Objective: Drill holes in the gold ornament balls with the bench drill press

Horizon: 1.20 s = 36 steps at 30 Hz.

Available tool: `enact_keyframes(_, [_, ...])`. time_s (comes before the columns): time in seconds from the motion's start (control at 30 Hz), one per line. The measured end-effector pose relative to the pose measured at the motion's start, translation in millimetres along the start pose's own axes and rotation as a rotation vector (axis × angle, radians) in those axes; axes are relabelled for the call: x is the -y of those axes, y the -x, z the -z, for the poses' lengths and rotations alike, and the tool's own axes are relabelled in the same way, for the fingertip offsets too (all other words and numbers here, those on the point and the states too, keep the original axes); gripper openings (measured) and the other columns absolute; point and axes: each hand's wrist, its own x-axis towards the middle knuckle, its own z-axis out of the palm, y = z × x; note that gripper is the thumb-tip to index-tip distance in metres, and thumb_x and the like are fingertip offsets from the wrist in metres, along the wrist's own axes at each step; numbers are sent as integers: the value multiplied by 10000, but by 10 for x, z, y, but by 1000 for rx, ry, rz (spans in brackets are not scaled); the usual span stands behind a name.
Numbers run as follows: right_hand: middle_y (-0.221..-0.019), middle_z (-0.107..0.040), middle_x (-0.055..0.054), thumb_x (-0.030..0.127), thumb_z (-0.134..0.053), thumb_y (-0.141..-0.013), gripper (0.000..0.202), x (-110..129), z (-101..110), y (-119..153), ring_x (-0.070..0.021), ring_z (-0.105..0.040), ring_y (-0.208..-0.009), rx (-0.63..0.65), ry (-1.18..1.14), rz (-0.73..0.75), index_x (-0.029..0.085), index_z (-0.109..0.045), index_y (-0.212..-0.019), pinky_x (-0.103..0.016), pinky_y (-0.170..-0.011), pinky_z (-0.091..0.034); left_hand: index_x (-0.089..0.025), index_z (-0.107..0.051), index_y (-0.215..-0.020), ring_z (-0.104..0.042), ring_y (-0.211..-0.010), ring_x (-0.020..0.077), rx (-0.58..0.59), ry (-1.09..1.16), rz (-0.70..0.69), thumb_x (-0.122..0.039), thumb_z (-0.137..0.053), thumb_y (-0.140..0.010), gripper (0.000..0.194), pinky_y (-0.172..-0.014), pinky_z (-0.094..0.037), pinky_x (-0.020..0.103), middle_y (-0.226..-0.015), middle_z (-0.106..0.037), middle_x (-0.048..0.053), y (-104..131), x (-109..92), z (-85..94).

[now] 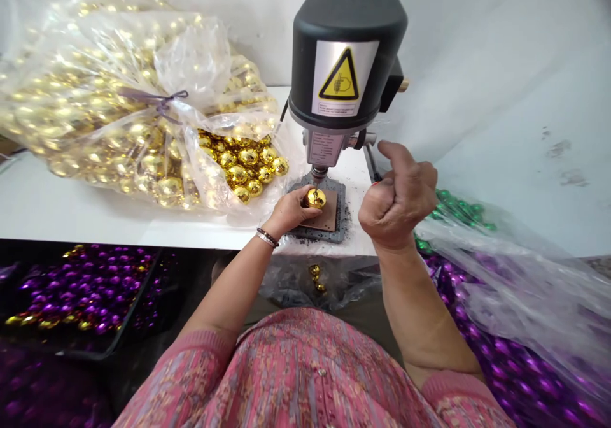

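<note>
A shiny gold faceted ball [316, 198] is pinched between the thumb and fingers of my left hand [292, 211]. It sits over a brown board [321, 216] on the base of a small black drill press [348, 52], right beneath the chuck [319, 173]. Whether the bit is inside the ball cannot be made out. My right hand [401, 192] is closed around the drill press's lever [373, 164], at the right of the machine; its index finger is bent and raised. Most of the lever's grip is hidden by that hand.
A large clear bag [138, 71] of gold balls lies on the white table [181, 230], with loose gold balls [248, 157] at its opening. Dark shavings surround the press base. Purple balls [86, 281] fill a dark crate at lower left; bagged purple and green balls [463, 211] lie right.
</note>
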Motion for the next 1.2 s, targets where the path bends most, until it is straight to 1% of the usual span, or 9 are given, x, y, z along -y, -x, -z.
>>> enact_keyframes(0.17, [-818, -685, -33, 115, -358, -836, 477, -28, -61, 82, -169, -474, -664, -53, -25, 37, 218, -620, -1221, -329, -699, -446, -184, -630, -1331, -677, -1012, 257, 12, 35, 6, -348, -778, -712, 656, -926, -510, 353, -1127, -741, 63, 6, 9, -9])
enact_keyframes(0.37, [-796, -644, -34, 108, -367, -846, 418, -52, -126, 170, -160, -545, -723, -118, -47, 50, 190, -629, -1161, -309, -761, -494, -197, -646, -1295, -680, -944, 246, 11, 1, 7, -361, -753, -733, 596, -857, -515, 329, -1048, -748, 50, 12, 10, -19])
enact_keyframes(0.6, [-807, -630, -43, 96, -365, -863, 388, -54, -138, 247, -152, -571, -780, -126, -53, 10, 173, -634, -1133, -311, -801, -518, -211, -653, -1276, -677, -958, 235, -5, -8, 3, -362, -751, -733, 571, -872, -505, 307, -1046, -744, 37, 13, 28, -37])
enact_keyframes(0.77, [-879, -660, -53, 92, -363, -855, 401, -107, -200, 383, -160, -589, -825, -79, -86, 19, 178, -611, -1158, -328, -817, -519, -205, -651, -1267, -670, -941, 238, 3, 10, 0, -365, -752, -723, 577, -839, -500, 306, -1039, -739, 39, 12, 23, -35])
enact_keyframes(0.97, [-876, -652, -60, 112, -351, -865, 344, -158, -275, 545, -167, -592, -824, -63, -106, -1, 167, -604, -1092, -324, -776, -512, -201, -664, -1221, -662, -880, 216, -1, 15, -17, -362, -734, -731, 520, -797, -493, 288, -967, -732, 18, 25, 10, -31])
enact_keyframes(1.03, [-882, -651, -60, 121, -337, -882, 335, -116, -232, 503, -156, -583, -797, -49, -105, -26, 163, -603, -1081, -305, -741, -502, -200, -660, -1223, -661, -869, 211, 1, 30, -10, -363, -736, -728, 527, -787, -495, 285, -960, -730, 14, 25, 14, -32])
enact_keyframes(1.1, [-885, -643, -53, 141, -321, -909, 333, -46, -159, 342, -139, -571, -764, -56, -113, -77, 164, -606, -1079, -289, -716, -488, -201, -656, -1226, -662, -870, 210, 7, 46, -2, -360, -735, -729, 529, -773, -497, 281, -968, -730, 13, 18, 23, -37])
enact_keyframes(1.13, [-881, -638, -48, 153, -312, -922, 336, -9, -120, 209, -127, -562, -739, -60, -123, -116, 162, -611, -1076, -282, -702, -478, -203, -654, -1228, -664, -880, 211, 10, 51, -2, -356, -734, -730, 528, -775, -500, 281, -982, -731, 14, 14, 28, -42])
enact_keyframes(1.2, [-853, -627, -28, 182, -314, -945, 336, 45, -60, -143, -96, -530, -661, -56, -197, -261, 153, -629, -1060, -264, -666, -449, -201, -644, -1245, -666, -920, 216, 6, 62, -5, -346, -742, -723, 550, -802, -505, 287, -1037, -730, 24, 12, 30, -51])
